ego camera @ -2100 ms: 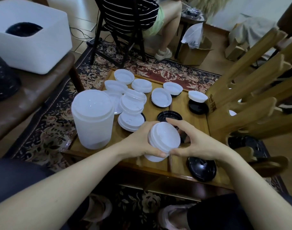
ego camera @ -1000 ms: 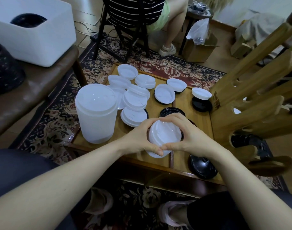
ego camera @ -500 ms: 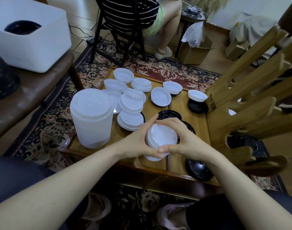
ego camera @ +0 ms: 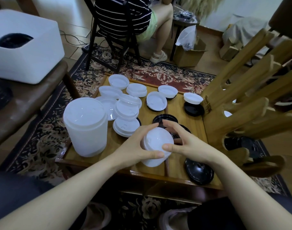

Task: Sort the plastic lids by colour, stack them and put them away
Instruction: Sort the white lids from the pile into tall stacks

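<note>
Now a tilted white lid stack (ego camera: 156,144) sits between both hands.

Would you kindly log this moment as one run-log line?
left hand: grips white lid stack | right hand: thumb on stack, fingers arched over it | loose white and black lids on tray

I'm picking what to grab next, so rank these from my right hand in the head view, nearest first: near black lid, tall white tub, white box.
1. Near black lid, just below right hand.
2. Tall white tub, left on the tray.
3. White box, far left.
</note>
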A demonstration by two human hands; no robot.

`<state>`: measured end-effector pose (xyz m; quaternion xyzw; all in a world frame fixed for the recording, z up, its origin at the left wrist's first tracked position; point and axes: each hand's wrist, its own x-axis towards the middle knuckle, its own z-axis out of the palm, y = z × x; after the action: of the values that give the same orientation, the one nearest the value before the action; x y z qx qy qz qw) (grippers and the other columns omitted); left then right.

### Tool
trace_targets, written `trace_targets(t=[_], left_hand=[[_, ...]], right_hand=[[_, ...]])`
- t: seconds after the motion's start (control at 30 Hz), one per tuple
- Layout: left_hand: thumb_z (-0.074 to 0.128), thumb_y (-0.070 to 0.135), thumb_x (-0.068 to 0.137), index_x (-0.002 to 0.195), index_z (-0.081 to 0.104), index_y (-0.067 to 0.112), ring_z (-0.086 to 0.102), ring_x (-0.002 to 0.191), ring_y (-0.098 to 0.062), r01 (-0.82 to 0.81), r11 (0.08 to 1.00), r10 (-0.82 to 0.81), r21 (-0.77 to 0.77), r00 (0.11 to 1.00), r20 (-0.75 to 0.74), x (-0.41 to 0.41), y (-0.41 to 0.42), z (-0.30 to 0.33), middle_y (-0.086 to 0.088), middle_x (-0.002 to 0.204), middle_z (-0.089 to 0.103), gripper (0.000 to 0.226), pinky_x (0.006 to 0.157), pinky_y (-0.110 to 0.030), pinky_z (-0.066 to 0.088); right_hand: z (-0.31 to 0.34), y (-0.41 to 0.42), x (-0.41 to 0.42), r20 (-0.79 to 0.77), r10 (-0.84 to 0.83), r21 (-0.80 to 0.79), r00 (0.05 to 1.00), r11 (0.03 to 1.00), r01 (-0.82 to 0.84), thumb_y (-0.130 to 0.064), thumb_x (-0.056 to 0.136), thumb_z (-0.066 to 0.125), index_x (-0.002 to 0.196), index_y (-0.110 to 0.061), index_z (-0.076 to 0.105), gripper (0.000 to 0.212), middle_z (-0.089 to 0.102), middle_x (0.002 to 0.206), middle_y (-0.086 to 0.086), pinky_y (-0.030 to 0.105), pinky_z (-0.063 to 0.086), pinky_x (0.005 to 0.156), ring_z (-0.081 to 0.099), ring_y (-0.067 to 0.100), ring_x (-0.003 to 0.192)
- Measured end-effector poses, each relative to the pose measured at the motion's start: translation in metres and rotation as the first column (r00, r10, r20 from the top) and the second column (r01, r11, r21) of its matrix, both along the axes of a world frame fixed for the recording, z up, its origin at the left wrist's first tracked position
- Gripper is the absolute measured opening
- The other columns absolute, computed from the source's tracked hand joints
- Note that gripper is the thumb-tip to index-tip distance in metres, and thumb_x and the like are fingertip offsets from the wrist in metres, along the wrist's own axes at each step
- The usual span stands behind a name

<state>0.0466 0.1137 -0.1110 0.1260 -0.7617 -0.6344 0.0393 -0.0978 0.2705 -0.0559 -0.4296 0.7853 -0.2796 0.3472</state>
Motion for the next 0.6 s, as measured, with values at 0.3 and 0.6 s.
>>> trace_targets(t=[0.3,0.6], left_hand=[[0.079,0.044,0.068,0.125,0.042,0.057,0.042,0.117,0.019,-0.087,0.994,0.088,0.07,0.996,-0.012,0.001,0.009,-0.006,0.032,0.13,0.042,0.069,0.089,-0.009,0.041],[0.079,0.042,0.067,0.125,0.044,0.059,0.043,0.118,0.016,-0.085,0.985,0.082,0.15,0.996,0.023,-0.001,0.01,-0.008,0.028,0.132,0.045,0.071,0.095,-0.014,0.04]], right_hand=[[0.006,-0.007,-0.018,0.084,0.022,-0.04,0.996,0.999,-0.018,-0.017,0.09,0.07,0.123,-0.026,0.061,0.035,0.066,0.118,-0.014,0.027,0.05,0.096,0.06,0.003,0.113],[-0.041,-0.086,-0.091,-0.491,-0.212,-0.08,0.845,0.977,0.198,-0.024,0.087,0.07,0.109,-0.023,0.07,0.023,0.064,0.105,-0.002,0.038,0.048,0.091,0.052,0.019,0.114]])
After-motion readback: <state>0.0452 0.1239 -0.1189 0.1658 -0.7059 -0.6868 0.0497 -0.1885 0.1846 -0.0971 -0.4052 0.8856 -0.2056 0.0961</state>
